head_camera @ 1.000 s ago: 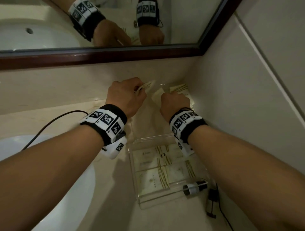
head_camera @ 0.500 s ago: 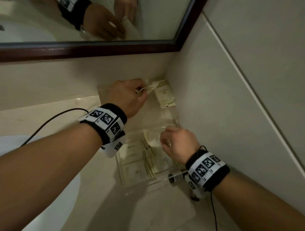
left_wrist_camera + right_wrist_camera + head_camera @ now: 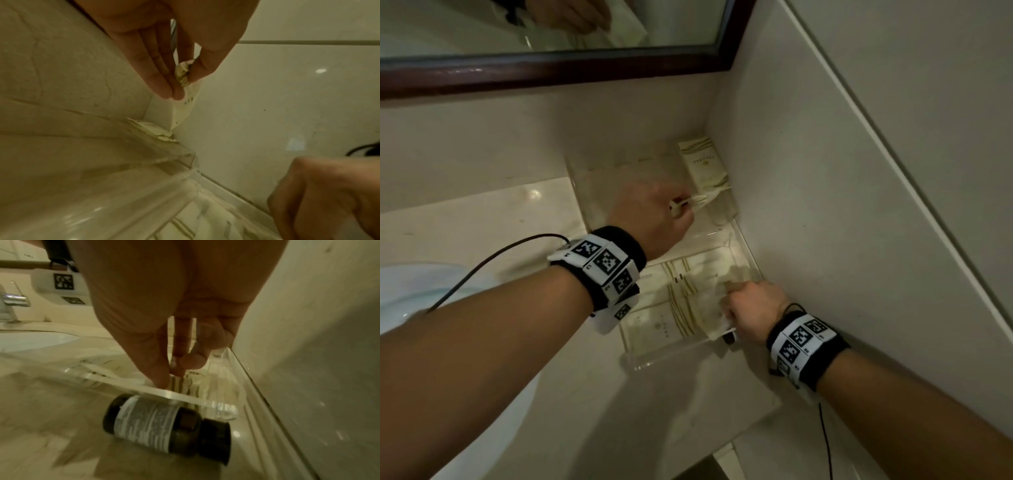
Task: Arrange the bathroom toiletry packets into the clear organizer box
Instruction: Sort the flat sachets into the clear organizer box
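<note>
A pale stone counter (image 3: 482,212) runs into a corner where a tiled side wall (image 3: 842,171) meets the back wall; a dark-framed mirror (image 3: 551,73) hangs above, and the white curve of a sink (image 3: 410,291) shows at the left edge; a chrome tap (image 3: 12,303) appears in the right wrist view.

In the corner sit two clear pieces: the box (image 3: 688,353) nearer the person, against the side wall, and a second clear tray (image 3: 592,192) just behind it, touching the back wall.

Both forearms reach in, each wearing a black band with checkered white markers; thin black cables trail from the bands.

The left hand (image 3: 654,219) is over the tray; its fingers (image 3: 164,78) lie straight and close together, and with the thumb they pinch the crumpled end of a cream packet (image 3: 188,97), which hangs down toward the corner; another packet (image 3: 703,164) leans upright against the side wall at the tray's far right end.

The right hand (image 3: 753,308) is at the box's near right corner, beside the wall; thumb and fingertips (image 3: 191,360) are pressed together on a striped packet (image 3: 709,301) inside the box; flat packets (image 3: 654,325) with gold stripes cover the box floor.

A small dark bottle (image 3: 164,423) with a grey label lies on its side on the counter, touching the box's front wall, just under the right hand.
</note>
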`<state>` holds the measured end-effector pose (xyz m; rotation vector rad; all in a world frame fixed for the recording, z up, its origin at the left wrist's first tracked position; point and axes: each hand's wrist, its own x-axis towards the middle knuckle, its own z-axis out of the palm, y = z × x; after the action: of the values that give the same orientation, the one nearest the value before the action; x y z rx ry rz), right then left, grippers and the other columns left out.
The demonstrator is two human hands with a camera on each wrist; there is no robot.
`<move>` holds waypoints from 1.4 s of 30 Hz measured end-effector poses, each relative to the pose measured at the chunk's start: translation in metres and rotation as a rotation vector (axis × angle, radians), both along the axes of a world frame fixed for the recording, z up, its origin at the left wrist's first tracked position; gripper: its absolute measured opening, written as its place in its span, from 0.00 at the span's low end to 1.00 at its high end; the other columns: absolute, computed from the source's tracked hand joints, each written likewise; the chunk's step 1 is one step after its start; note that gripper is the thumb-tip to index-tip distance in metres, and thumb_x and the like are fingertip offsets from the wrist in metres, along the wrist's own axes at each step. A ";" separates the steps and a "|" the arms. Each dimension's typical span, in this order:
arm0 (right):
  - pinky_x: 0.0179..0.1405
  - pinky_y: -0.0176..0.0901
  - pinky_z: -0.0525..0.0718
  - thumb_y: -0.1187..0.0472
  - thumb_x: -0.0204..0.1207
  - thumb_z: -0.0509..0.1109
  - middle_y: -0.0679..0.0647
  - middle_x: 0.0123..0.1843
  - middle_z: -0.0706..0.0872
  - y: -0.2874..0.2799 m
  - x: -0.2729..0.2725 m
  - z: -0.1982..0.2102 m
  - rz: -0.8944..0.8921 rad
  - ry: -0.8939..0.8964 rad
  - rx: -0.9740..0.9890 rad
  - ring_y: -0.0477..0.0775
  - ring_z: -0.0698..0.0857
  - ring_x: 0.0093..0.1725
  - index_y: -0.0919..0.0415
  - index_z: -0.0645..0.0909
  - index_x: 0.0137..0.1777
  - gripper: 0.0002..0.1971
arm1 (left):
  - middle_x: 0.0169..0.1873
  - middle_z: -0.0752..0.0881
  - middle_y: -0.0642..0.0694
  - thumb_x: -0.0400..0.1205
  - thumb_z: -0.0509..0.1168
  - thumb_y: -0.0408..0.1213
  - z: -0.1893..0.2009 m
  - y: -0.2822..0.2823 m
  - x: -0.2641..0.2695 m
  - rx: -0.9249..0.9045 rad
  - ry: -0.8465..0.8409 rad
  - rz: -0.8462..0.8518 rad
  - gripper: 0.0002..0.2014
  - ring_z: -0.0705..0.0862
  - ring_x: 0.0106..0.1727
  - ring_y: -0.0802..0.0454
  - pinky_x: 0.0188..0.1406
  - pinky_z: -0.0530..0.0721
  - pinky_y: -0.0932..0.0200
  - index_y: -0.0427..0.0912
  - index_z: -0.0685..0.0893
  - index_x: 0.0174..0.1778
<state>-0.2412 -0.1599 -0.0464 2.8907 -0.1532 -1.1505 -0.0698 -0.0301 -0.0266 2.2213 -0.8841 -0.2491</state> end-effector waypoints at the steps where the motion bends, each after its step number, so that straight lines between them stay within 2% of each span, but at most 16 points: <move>1: 0.47 0.48 0.81 0.58 0.78 0.65 0.52 0.61 0.83 0.000 -0.002 -0.002 -0.019 -0.002 0.004 0.62 0.86 0.57 0.52 0.85 0.56 0.10 | 0.37 0.88 0.47 0.79 0.68 0.43 -0.001 0.001 -0.004 0.015 -0.014 -0.022 0.08 0.84 0.37 0.48 0.39 0.84 0.53 0.45 0.90 0.48; 5: 0.53 0.50 0.87 0.52 0.73 0.69 0.50 0.60 0.86 0.000 -0.005 -0.004 -0.127 0.008 0.039 0.60 0.87 0.56 0.46 0.86 0.59 0.15 | 0.41 0.87 0.49 0.79 0.67 0.43 -0.008 0.000 -0.020 0.082 -0.088 -0.104 0.09 0.83 0.40 0.48 0.42 0.84 0.51 0.45 0.90 0.49; 7: 0.56 0.51 0.87 0.51 0.72 0.67 0.49 0.61 0.87 0.000 -0.007 -0.005 -0.203 -0.008 0.072 0.58 0.87 0.58 0.44 0.87 0.60 0.18 | 0.41 0.87 0.49 0.78 0.66 0.43 -0.010 -0.001 -0.028 0.093 -0.101 -0.132 0.09 0.84 0.40 0.45 0.41 0.85 0.48 0.46 0.90 0.48; 12: 0.49 0.48 0.90 0.50 0.69 0.62 0.48 0.55 0.90 -0.004 -0.013 -0.014 -0.315 -0.088 0.106 0.56 0.89 0.51 0.42 0.88 0.55 0.18 | 0.42 0.87 0.48 0.77 0.63 0.45 -0.016 -0.005 -0.044 0.096 -0.086 -0.159 0.12 0.85 0.38 0.43 0.39 0.86 0.46 0.47 0.90 0.46; 19: 0.55 0.51 0.89 0.53 0.74 0.62 0.47 0.58 0.89 -0.010 -0.017 -0.019 -0.363 -0.080 0.158 0.56 0.88 0.53 0.43 0.90 0.57 0.17 | 0.44 0.87 0.49 0.79 0.67 0.43 -0.017 -0.011 -0.055 0.166 -0.087 -0.172 0.08 0.85 0.41 0.44 0.40 0.85 0.48 0.48 0.91 0.48; 24: 0.51 0.50 0.87 0.55 0.77 0.64 0.51 0.52 0.88 -0.020 -0.026 -0.019 -0.538 -0.304 0.226 0.57 0.87 0.51 0.51 0.89 0.47 0.11 | 0.49 0.86 0.49 0.81 0.64 0.44 -0.022 -0.018 -0.060 0.262 -0.094 -0.190 0.11 0.85 0.45 0.44 0.44 0.84 0.49 0.49 0.91 0.52; 27: 0.51 0.51 0.87 0.57 0.76 0.68 0.52 0.49 0.88 -0.023 -0.031 -0.020 -0.611 -0.453 0.268 0.58 0.86 0.48 0.53 0.90 0.46 0.09 | 0.48 0.85 0.47 0.81 0.64 0.44 -0.026 -0.026 -0.064 0.310 -0.120 -0.224 0.12 0.86 0.44 0.42 0.43 0.85 0.48 0.47 0.91 0.53; 30: 0.49 0.53 0.87 0.54 0.74 0.65 0.53 0.47 0.89 -0.023 -0.031 -0.022 -0.613 -0.499 0.290 0.59 0.87 0.47 0.53 0.90 0.45 0.11 | 0.48 0.85 0.44 0.81 0.62 0.43 -0.031 -0.039 -0.069 0.418 -0.155 -0.296 0.14 0.86 0.45 0.38 0.42 0.84 0.47 0.45 0.90 0.54; 34: 0.47 0.52 0.87 0.54 0.70 0.62 0.54 0.47 0.89 -0.023 -0.030 -0.021 -0.624 -0.539 0.313 0.59 0.87 0.45 0.54 0.91 0.47 0.16 | 0.46 0.86 0.40 0.80 0.61 0.39 -0.034 -0.057 -0.079 0.627 -0.203 -0.367 0.10 0.85 0.44 0.36 0.37 0.75 0.52 0.42 0.87 0.50; 37: 0.42 0.48 0.85 0.53 0.69 0.59 0.57 0.46 0.89 -0.022 -0.030 -0.022 -0.624 -0.567 0.336 0.60 0.87 0.43 0.56 0.92 0.49 0.20 | 0.46 0.84 0.37 0.81 0.63 0.40 -0.037 -0.069 -0.083 0.706 -0.129 -0.351 0.08 0.84 0.46 0.35 0.37 0.76 0.52 0.40 0.83 0.48; 39: 0.38 0.45 0.82 0.53 0.68 0.58 0.58 0.44 0.89 -0.023 -0.028 -0.023 -0.631 -0.587 0.332 0.61 0.86 0.41 0.57 0.92 0.47 0.21 | 0.48 0.83 0.37 0.82 0.66 0.45 -0.043 -0.077 -0.083 0.692 -0.064 -0.332 0.11 0.85 0.48 0.36 0.38 0.77 0.52 0.39 0.83 0.47; 42: 0.40 0.47 0.85 0.53 0.69 0.60 0.57 0.43 0.89 -0.024 -0.029 -0.023 -0.658 -0.599 0.329 0.60 0.87 0.41 0.58 0.91 0.46 0.19 | 0.53 0.85 0.37 0.80 0.68 0.50 -0.054 -0.082 -0.081 0.667 0.052 -0.306 0.17 0.85 0.51 0.38 0.44 0.83 0.52 0.40 0.85 0.54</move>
<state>-0.2702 -0.1844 -0.0696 3.5073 -1.0813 -0.2783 -0.1505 -0.1123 -0.0810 2.6438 -1.2434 -0.8463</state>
